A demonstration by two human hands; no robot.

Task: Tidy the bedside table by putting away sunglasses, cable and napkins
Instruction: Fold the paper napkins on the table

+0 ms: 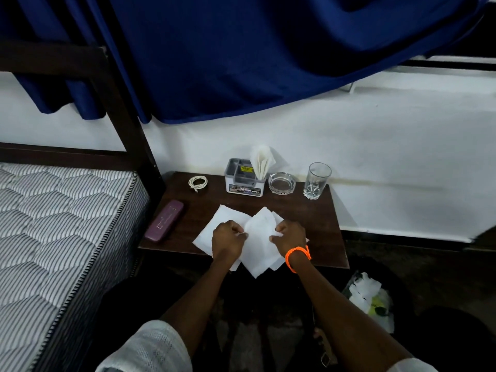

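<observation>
Striped grey-and-white ticking covers the mattress (53, 224) at the far left, with a dark wooden bed frame (120, 108) rising behind it and a deep blue curtain (241, 49) hanging across the white wall. Next comes the dark wood bedside table (316, 224); near its left edge lies a closed purple glasses case (164, 224), and behind that, close to the wall, a coiled white cable (198, 182). At the front middle of the table, several white napkins (259, 245) lie spread and overlapping, some hanging past the front edge. The left hand (228, 241) pinches the left edge of the topmost napkin with curled fingers, and the right hand (290, 236), wearing an orange bracelet (296, 255) at the wrist, pinches its right edge the same way, so the sheet is held between both. Behind the hands stands a grey organiser box (243, 178) with folded napkins standing upright in its right compartment, then a clear glass ashtray (281, 183), then an empty drinking glass (316, 179). On the floor at the lower right, a dark bin (397, 285) holds crumpled white paper.
</observation>
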